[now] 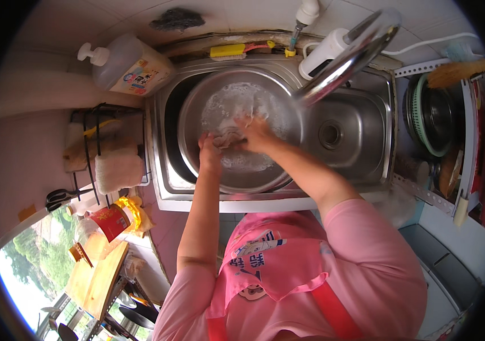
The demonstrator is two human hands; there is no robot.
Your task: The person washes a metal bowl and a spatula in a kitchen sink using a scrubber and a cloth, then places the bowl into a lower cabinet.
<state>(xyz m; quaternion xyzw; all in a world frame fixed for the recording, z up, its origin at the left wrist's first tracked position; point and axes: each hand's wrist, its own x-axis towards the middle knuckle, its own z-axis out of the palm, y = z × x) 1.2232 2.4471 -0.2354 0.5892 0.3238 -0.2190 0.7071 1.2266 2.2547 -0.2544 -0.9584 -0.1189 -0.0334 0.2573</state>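
Observation:
A large round metal basin (191,128) rests in the left bowl of a stainless steel double sink (163,187), holding sudsy water (242,96). Inside it, my left hand (210,149) grips one side of a wet, crumpled, pale pinkish cloth (228,138). At the cloth's other side is my right hand (254,133), fingers spread and blurred, with white suds around them; whether it holds the cloth is not clear. The chrome faucet (345,64) reaches over the right part of the basin's rim.
A large pump bottle (140,68) stands at the back left. A yellow brush (227,51) lies on the ledge behind the sink. Cloths (119,170) hang on a black wire rack at left. Shelves at right hold a green basket (421,123). The right sink bowl (353,147) has a drain.

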